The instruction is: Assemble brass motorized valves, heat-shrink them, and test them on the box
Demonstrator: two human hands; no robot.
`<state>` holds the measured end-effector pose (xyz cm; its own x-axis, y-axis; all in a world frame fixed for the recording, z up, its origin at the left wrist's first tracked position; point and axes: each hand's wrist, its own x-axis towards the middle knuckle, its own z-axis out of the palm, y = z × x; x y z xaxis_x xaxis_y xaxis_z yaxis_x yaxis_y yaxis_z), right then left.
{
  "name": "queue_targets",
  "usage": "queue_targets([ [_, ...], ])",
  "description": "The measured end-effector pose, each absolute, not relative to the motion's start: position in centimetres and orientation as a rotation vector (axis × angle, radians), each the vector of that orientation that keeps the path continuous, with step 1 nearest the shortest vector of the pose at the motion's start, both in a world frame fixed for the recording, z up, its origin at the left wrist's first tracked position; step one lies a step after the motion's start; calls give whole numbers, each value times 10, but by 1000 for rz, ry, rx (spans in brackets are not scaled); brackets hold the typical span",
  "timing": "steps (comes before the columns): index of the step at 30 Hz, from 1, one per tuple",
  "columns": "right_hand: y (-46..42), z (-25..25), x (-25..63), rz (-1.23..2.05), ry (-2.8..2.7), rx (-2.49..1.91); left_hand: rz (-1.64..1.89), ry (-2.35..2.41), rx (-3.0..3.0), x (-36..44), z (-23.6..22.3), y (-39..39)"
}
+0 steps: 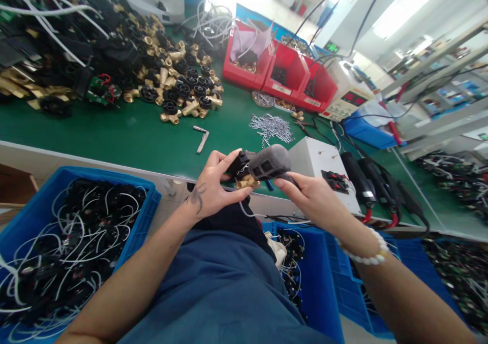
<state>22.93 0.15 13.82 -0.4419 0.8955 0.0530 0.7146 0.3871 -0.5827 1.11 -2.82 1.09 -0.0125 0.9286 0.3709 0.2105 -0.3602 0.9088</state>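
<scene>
currently in the middle: a black-and-brass assembly (pixel 247 183) is up at the near edge of the green bench (pixel 160 143), above the lap, with a grey slotted piece (pixel 271 161) lying across its right side in view; whether the two touch, i cannot tell.
why so close: both are in front of the body, probably so the eyes can look straight down on them and the two hands can meet.
left hand (pixel 217 180): partly curled, gripping the assembly, a finger along the black top and the thumb against the brass, seemingly to steady it.
right hand (pixel 310 194): closed on the dark, handle-like end of the grey slotted piece, thumb and fingers pinching; the grip looks meant for guiding it.
loose metal pins (pixel 271 128): heaped just beyond the hands, likely for easy picking.
l-shaped metal piece (pixel 202 139): alone on the bench, near the left hand, perhaps for quick reach.
red bins (pixel 284 80): in a row farther back, presumably to separate small parts.
brass fittings (pixel 190 107): piled at the back left, well apart from the hands.
blue crate (pixel 151 196): below the bench at left, full of cabled black parts (pixel 91 232).
</scene>
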Motion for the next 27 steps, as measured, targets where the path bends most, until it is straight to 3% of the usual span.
queue_targets([
  [6, 2, 141, 232, 661, -1826, -1249, 1440, 1183, 1697, 12, 12, -31],
  [11, 2, 123, 226, 814, -2309, -1491, 1426, 1226, 1617, 12, 12, -31],
  [19, 27, 98, 206, 1051, -2083, -1117, 1401, 1269, 1750, 17, 17, -33],
  [27, 23, 99, 192, 951, -2143, -1173, 1416, 1349, 1870, 22, 14, -35],
])
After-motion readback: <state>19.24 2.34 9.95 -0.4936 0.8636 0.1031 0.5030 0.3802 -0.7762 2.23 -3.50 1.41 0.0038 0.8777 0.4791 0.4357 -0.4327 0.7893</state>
